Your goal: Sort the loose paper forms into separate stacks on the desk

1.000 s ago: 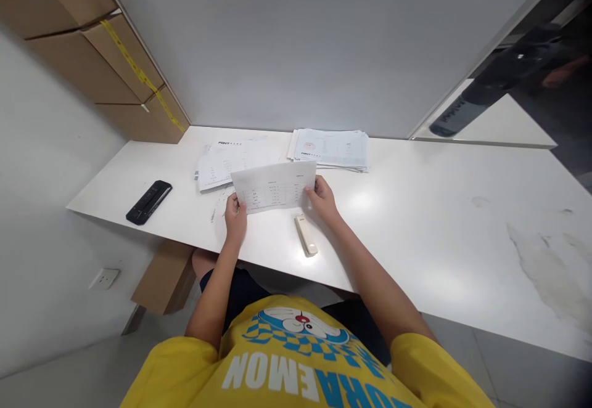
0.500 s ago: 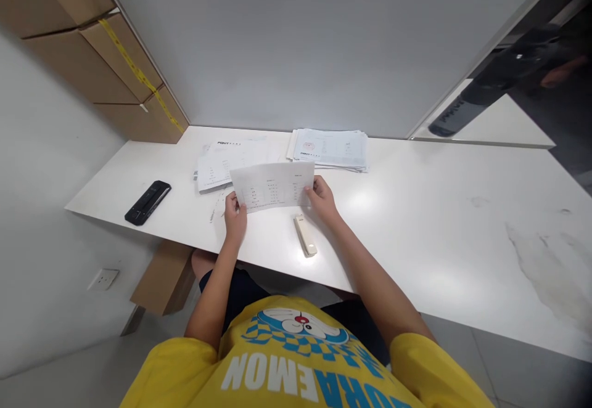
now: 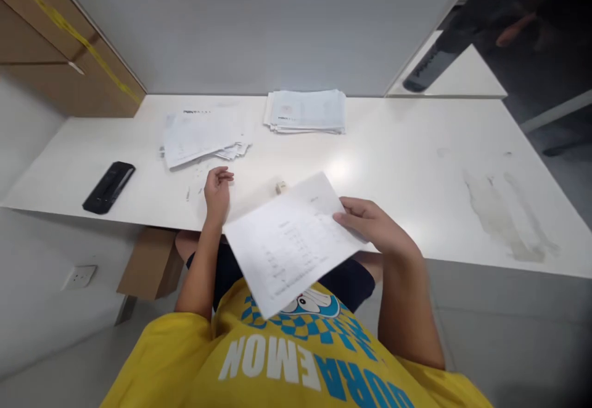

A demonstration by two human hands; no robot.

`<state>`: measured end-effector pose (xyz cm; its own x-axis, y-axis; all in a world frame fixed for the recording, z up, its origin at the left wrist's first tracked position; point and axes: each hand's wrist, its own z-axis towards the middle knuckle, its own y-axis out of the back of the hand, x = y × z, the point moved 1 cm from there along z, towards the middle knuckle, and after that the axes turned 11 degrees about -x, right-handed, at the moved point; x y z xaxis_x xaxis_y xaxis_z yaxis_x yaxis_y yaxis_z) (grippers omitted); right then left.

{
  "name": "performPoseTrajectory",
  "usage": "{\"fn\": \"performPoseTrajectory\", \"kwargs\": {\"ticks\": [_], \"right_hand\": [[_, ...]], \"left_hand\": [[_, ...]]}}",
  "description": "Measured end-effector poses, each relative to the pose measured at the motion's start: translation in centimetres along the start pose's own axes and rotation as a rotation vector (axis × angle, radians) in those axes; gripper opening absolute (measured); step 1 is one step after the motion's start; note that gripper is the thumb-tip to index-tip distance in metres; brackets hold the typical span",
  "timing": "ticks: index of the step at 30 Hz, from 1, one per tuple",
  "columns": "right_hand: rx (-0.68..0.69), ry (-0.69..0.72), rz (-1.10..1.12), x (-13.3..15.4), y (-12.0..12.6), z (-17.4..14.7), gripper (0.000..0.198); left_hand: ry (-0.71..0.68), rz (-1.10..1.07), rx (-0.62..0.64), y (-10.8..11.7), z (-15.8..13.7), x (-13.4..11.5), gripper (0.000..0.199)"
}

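My right hand [image 3: 372,223] pinches the right edge of a white printed paper sheet [image 3: 296,241], thumb on top. The sheet is tilted and reaches over the desk's front edge, above my lap. Left of it, my left hand [image 3: 217,193] is off the paper, fingers loosely bent and apart with nothing in them. A cream stapler [image 3: 280,187] shows only its far end, the rest hidden under the sheet. Beyond my left hand lies a loose pile of printed papers [image 3: 198,137]. A neater stack of papers [image 3: 308,111] lies at the back of the desk.
A black phone-like object [image 3: 109,187] lies on the white desk [image 3: 407,167] at the left. Cardboard boxes [image 3: 92,81] stand at the back left, and another box [image 3: 150,263] is under the desk. A dark cylindrical object [image 3: 428,69] is beyond the panel at right.
My left hand has let go of the sheet. My right hand has swung the sheet toward my body and turned it, covering most of the stapler. The view has shifted.
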<state>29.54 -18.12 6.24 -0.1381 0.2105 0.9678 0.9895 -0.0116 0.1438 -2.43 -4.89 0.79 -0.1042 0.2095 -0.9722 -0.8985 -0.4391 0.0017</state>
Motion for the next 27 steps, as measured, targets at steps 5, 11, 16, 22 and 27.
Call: {"fn": "performPoseTrajectory", "kwargs": {"ticks": [5, 11, 16, 22, 27], "right_hand": [[-0.148, -0.24, -0.163, -4.7, 3.2, -4.9, 0.021], [-0.317, -0.292, -0.175, -5.9, 4.5, -6.2, 0.02], [-0.329, -0.265, -0.049, -7.2, 5.1, -5.4, 0.02], [-0.215, -0.3, 0.059, -8.0, 5.6, -5.3, 0.031], [-0.277, -0.305, 0.077, -7.6, 5.6, -5.1, 0.029]], "left_hand": [[-0.096, 0.139, 0.277, -0.8, -1.0, -1.0, 0.028], [-0.173, 0.116, 0.46, -2.1, -5.0, -1.5, 0.028], [-0.037, -0.053, 0.764, -4.5, -11.2, -3.0, 0.037], [-0.39, 0.202, 0.976, -5.0, -11.1, -2.6, 0.024], [-0.598, 0.361, 1.018, -4.5, -10.4, -2.0, 0.033]]}}
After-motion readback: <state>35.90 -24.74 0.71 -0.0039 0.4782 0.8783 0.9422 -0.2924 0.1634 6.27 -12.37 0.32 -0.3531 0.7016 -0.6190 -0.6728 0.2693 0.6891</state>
